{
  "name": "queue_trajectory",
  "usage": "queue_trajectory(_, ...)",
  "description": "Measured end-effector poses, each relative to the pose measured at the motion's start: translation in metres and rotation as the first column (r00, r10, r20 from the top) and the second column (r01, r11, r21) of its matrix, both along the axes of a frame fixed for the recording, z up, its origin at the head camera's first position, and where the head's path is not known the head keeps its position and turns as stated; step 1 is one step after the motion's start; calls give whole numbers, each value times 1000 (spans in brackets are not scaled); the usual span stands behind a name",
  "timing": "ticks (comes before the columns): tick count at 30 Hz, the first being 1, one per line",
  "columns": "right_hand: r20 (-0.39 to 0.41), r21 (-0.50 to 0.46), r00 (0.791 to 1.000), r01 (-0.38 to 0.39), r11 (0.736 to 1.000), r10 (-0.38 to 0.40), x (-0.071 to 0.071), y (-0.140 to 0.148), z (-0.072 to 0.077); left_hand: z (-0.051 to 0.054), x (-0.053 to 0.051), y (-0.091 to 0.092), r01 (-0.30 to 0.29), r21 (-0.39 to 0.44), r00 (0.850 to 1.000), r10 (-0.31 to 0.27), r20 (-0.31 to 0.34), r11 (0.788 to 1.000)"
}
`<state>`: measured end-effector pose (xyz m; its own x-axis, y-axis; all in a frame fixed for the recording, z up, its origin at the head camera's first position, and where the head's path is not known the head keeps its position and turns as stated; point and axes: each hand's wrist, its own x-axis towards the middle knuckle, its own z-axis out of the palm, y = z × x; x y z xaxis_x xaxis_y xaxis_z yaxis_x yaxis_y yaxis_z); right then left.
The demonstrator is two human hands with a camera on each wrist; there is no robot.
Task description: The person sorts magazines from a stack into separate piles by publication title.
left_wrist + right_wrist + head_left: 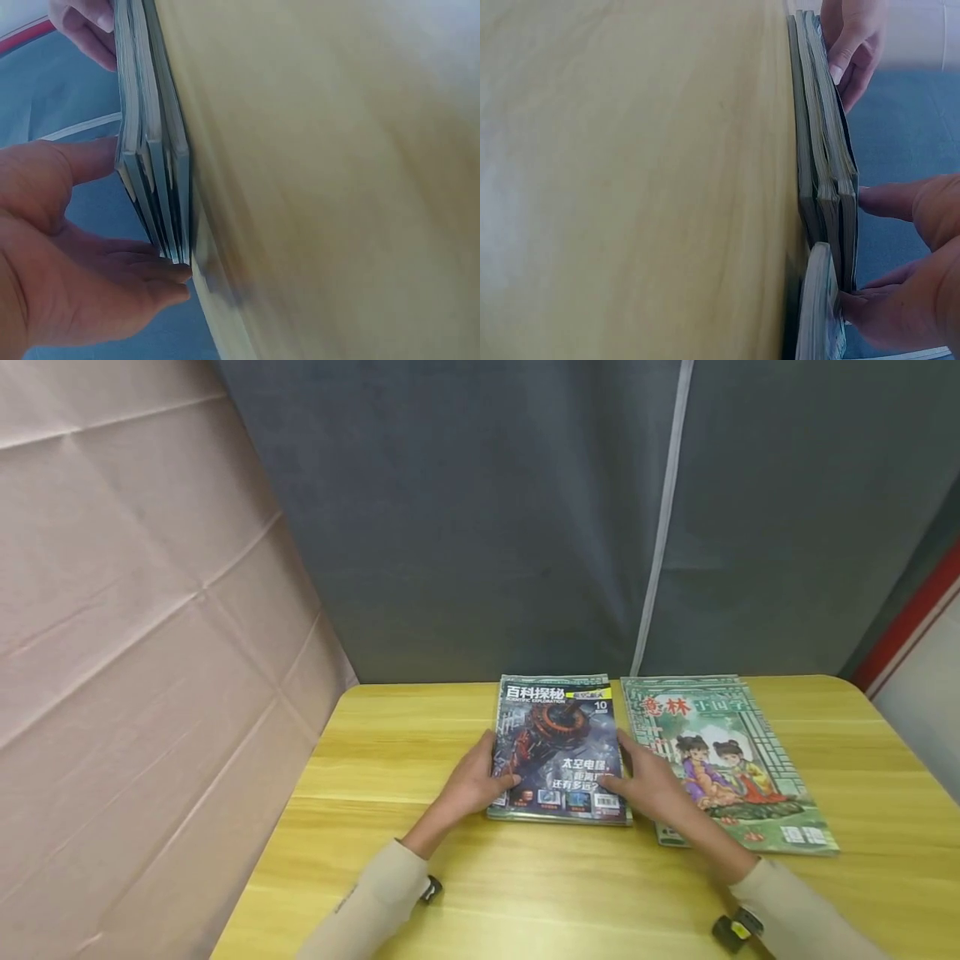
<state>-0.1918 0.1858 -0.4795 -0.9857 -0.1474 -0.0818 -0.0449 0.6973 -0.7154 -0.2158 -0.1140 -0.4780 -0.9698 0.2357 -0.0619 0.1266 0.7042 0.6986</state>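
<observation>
Dark grey curtain: hanging just beyond the far edge of the table, showing a pale upright strip.
Pink sheet: hanging past the table's left edge, showing long creases.
Table: showing yellow wood grain and rounding off at both far corners.
Green magazine pile: lying at the far edge, toward the table's far right corner, slanting slightly, showing two cartoon children seated on the top cover.
Science magazine stack: lying flat on the table near the middle of the far edge, just left of the green magazine pile, showing a dark cover with an orange-red machine; showing three thick layers in both wrist views.
Right hand: grasping the right side of the science magazine stack, pressing thumb on the cover and fingers along the side, close to the green magazine pile.
Left hand: grasping the opposite side likewise, resting thumb on the cover near the table's near side, bracing fingers against the stacked edges.
Wrist cameras: sitting under both wrists.
</observation>
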Motion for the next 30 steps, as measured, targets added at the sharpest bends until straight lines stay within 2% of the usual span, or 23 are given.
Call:
queue_trajectory(7,13,25,1000,-4,1000,3,2,-1,0,3,0,6,-17,-3,1000,17,2,1000)
queue_trajectory(13,5,12,1000,-3,1000,3,3,-2,0,3,-5,8,-80,44,993,76,88,996)
queue_trajectory(16,4,7,1000,-3,1000,3,4,-4,1,4,-6,8,-127,109,984,112,139,986)
queue_trajectory(18,3,6,1000,-4,1000,4,3,-5,2,6,-7,8,-166,192,974,131,184,967)
queue_trajectory(20,2,2,1000,-3,1000,3,3,-5,2,8,-8,9,-209,276,962,146,233,938)
queue_trajectory(23,5,-7,1000,4,1000,-4,3,-6,2,11,-9,10,-261,360,942,156,297,896)
queue_trajectory(27,20,-35,1000,19,999,-18,3,-8,2,15,-11,11,-312,410,920,164,356,857)
queue_trajectory(30,50,-79,998,38,996,-34,3,-10,2,16,-12,12,-354,449,906,181,383,820)
